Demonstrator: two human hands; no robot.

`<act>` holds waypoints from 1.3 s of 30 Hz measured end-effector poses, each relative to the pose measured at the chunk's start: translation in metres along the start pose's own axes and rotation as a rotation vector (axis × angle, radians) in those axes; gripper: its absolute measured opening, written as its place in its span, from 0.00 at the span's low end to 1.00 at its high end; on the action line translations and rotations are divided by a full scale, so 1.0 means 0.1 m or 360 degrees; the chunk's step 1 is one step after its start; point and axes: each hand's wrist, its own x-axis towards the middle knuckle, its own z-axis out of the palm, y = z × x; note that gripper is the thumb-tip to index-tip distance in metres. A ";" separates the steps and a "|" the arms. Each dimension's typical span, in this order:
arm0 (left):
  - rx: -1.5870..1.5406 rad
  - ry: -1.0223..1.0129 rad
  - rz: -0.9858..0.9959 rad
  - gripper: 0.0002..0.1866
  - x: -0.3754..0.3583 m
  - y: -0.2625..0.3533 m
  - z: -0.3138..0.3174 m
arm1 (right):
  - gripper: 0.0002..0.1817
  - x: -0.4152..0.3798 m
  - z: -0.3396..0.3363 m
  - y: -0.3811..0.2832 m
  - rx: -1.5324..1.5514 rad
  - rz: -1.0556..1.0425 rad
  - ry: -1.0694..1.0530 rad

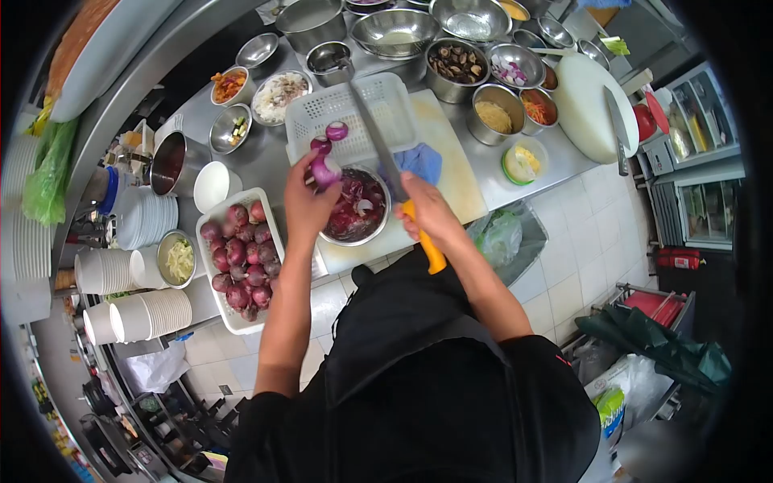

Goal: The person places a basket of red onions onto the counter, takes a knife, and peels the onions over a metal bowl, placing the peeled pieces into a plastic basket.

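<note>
My left hand [312, 200] holds a peeled purple onion [326, 171] at the near edge of a white perforated basket [394, 109]. Two more peeled onions [336, 130] are beside it, at the basket's left part. In my right hand [429, 211] is the yellow handle [435, 256] of a long knife, whose blade [369, 121] points away from me across the basket. Between my hands stands a metal bowl [385, 221] with dark red onion skins [352, 211]. A blue cloth [420, 163] lies on the cutting board [452, 153], right of the blade.
On the left, a white basket [206, 278] holds several unpeeled onions [245, 256], near stacked bowls [153, 314]. Metal bowls of food line the counter's far side. To the right, another knife [617, 121] rests on a round white board [576, 105].
</note>
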 end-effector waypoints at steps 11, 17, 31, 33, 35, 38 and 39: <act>0.0949 0.0167 0.0360 0.27 0.66 -0.19 -0.14 | 0.28 0.46 -0.86 0.39 -0.1351 -0.0557 0.1172; 0.0735 0.0146 0.0204 0.21 -0.41 -0.08 -0.25 | 0.31 0.46 -0.64 0.24 -0.2160 -0.0539 0.1245; 0.0322 0.0621 -0.0196 0.22 -1.73 0.18 -0.94 | 0.19 0.64 -0.44 0.00 -0.2600 -0.0965 0.0223; 0.0240 0.0618 -0.0361 0.23 -2.08 0.30 -1.05 | 0.24 0.44 -0.01 -0.49 -0.2574 -0.0960 0.0143; 0.0149 0.0587 -0.0522 0.24 -2.43 0.25 -1.13 | 0.24 0.69 0.52 -0.87 -0.2285 -0.1222 -0.0007; -0.0046 0.0789 -0.0932 0.24 -3.03 -0.22 -1.13 | 0.18 1.81 1.32 -1.15 -0.2154 -0.1511 -0.0240; -0.0076 0.0886 -0.1054 0.23 -3.25 -0.43 -1.10 | 0.13 2.48 1.54 -1.13 -0.2113 -0.1654 -0.0222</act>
